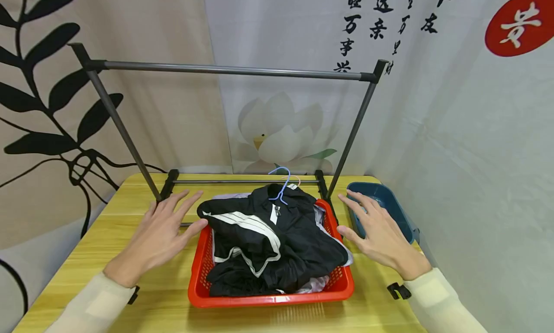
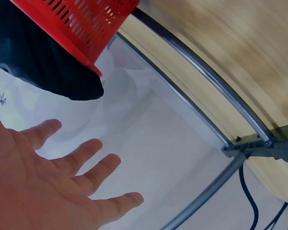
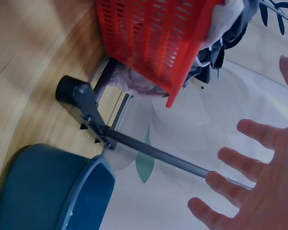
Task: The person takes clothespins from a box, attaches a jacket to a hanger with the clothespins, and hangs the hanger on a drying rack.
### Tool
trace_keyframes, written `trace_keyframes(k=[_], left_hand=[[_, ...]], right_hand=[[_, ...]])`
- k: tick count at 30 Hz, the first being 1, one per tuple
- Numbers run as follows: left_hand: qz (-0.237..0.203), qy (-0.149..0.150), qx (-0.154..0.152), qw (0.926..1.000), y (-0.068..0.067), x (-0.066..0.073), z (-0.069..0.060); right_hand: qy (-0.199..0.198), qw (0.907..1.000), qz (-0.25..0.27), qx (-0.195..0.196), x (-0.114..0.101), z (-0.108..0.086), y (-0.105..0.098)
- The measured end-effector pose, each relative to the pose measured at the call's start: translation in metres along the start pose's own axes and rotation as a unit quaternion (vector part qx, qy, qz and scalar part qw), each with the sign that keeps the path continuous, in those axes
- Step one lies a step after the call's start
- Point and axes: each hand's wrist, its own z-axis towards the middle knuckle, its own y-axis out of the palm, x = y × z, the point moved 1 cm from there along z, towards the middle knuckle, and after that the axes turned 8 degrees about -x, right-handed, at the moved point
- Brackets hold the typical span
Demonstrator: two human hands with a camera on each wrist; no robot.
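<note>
"Hands first: are they on anything?"

"No, both are empty and well apart. The left hand (image 1: 162, 237) and right hand (image 1: 377, 232) hover on either side of the red basket (image 1: 233, 302), fingers spread, touching neither it nor its load."

"Where's the black jacket (image 1: 298, 249)?"

"Bunched on top in that basket, which stands on the tabletop (image 1: 166, 299) near the metal rack (image 1: 233, 70). A blue hanger (image 1: 288, 176) pokes up at its collar."

"How would it handle?"

"Light and soft, I'd say, with no stiffness of its own. The cloth looks smooth, so it may slide off the hanger if tipped."

"Best hold?"

"I'd pinch the hanger just under the hook, where it's likely stiff, and steady the collar with the other hand. Grabbing the striped part alone would probably drag it askew, maybe pulling up the pale cloth (image 1: 313, 285) underneath."
</note>
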Motion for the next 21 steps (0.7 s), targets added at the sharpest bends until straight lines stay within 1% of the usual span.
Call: trace_keyframes(k=[5,15,21], left_hand=[[-0.003,0.006,-0.003,1.0,0.001,0.005,0.005],[-0.025,0.017,-0.001,0.9995,0.0,0.018,0.019],[-0.021,0.013,-0.015,0.9996,0.004,0.02,0.028]], right_hand=[[0.005,0.9998,0.005,-0.017,-0.008,0.003,0.001],[-0.008,0.9982,0.037,-0.046,-0.029,0.012,0.0],[-0.005,0.9964,0.045,-0.072,-0.038,0.018,0.002]])
